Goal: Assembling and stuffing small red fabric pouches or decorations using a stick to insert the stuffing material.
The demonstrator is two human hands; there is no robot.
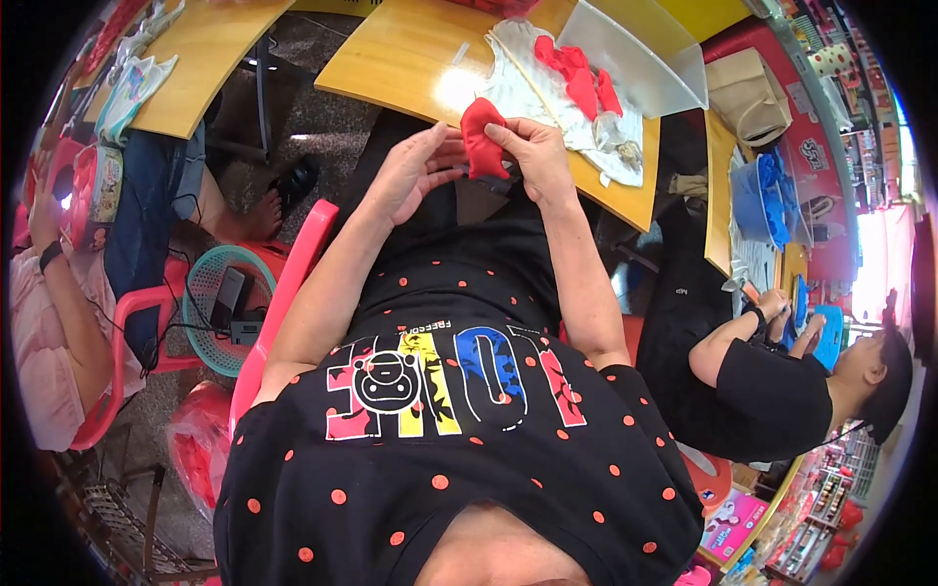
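A small red cloth piece (481,137) is held up just in front of the near edge of a wooden table (410,59), above the lap. It is pinched at its upper right side by the right hand (532,156), whose thumb and fingers are closed narrowly on the fabric. Its left edge is touched by the left hand (415,171), which is held fairly open, palm turned toward the cloth, with the fingertips laid against it.

On the table just beyond, a white cloth (547,88) is spread, with more red pieces (581,78) lying on it and a clear plastic tray (635,49) beside it. A pink plastic chair (293,283) is seen at the left, and a green basket (210,293) on the floor beyond it.
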